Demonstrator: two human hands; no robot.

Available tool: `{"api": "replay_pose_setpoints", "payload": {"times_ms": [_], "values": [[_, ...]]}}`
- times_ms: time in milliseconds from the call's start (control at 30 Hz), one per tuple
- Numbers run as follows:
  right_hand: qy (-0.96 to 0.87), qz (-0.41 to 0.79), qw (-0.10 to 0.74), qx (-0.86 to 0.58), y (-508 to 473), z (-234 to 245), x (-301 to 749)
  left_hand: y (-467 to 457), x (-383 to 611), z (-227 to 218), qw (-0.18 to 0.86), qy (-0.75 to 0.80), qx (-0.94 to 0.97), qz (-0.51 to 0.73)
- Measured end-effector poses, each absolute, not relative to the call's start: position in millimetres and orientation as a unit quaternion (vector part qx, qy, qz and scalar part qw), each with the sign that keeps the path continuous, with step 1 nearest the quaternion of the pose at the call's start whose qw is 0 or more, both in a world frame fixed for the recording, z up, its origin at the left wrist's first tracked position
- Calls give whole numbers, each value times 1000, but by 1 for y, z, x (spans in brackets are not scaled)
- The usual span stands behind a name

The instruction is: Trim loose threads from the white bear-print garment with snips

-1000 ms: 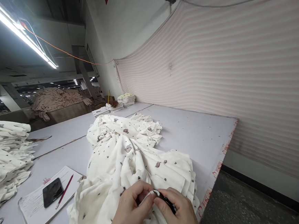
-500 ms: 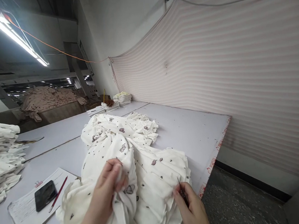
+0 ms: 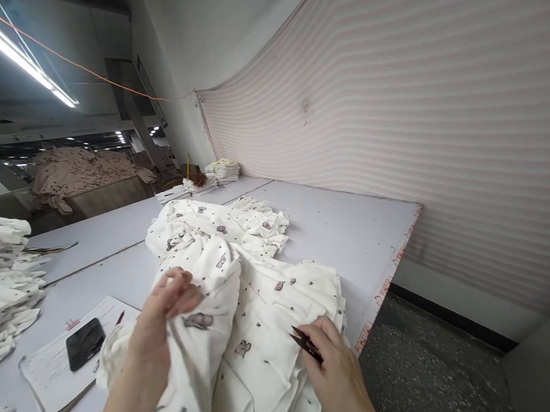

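Observation:
White cloth [image 3: 229, 355] printed with small animals and dark specks lies bunched in a long heap on the table. My left hand [image 3: 168, 303] is over its left side, fingers curled and slightly blurred, with a fold of the cloth drawn up in them. Dark thread snips [image 3: 307, 344] are gripped in my right hand [image 3: 333, 366], their pointed blades directed up and left. That hand rests close over the cloth's right part, where several layered edges show.
On the left, a black phone [image 3: 86, 344] and a pen lie on a paper pad [image 3: 56, 391]. Another stack of white cloth [image 3: 5, 284] is at the far left. Folded pieces [image 3: 223, 170] sit at the table's back. A striped sheet [image 3: 367, 110] hangs along the right.
My left hand has moved left and slightly up, pulling a fold of cloth along. My right hand has shifted slightly left, and the snips' blades have turned further left. The view has tilted down slightly.

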State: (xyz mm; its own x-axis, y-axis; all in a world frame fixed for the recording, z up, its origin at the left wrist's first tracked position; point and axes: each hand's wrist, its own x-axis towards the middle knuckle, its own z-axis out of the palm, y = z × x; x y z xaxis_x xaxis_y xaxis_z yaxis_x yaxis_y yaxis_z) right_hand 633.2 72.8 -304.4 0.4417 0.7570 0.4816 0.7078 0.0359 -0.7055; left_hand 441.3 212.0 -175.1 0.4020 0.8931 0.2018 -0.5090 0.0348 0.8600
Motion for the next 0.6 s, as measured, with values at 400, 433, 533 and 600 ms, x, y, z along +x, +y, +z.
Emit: {"api": "replay_pose_setpoints", "payload": {"times_ms": [400,433,533,600], "values": [[-474,269,600,-585,82,-270,647,206,430,-184,585,228,706,327],[-478,274,598,-582,82,-269,643,193,441,-188,545,245,747,291],[-489,253,601,-579,78,-270,632,164,470,-202,284,290,888,218],[-489,208,606,-592,75,-274,628,156,478,-210,241,274,898,245]]}}
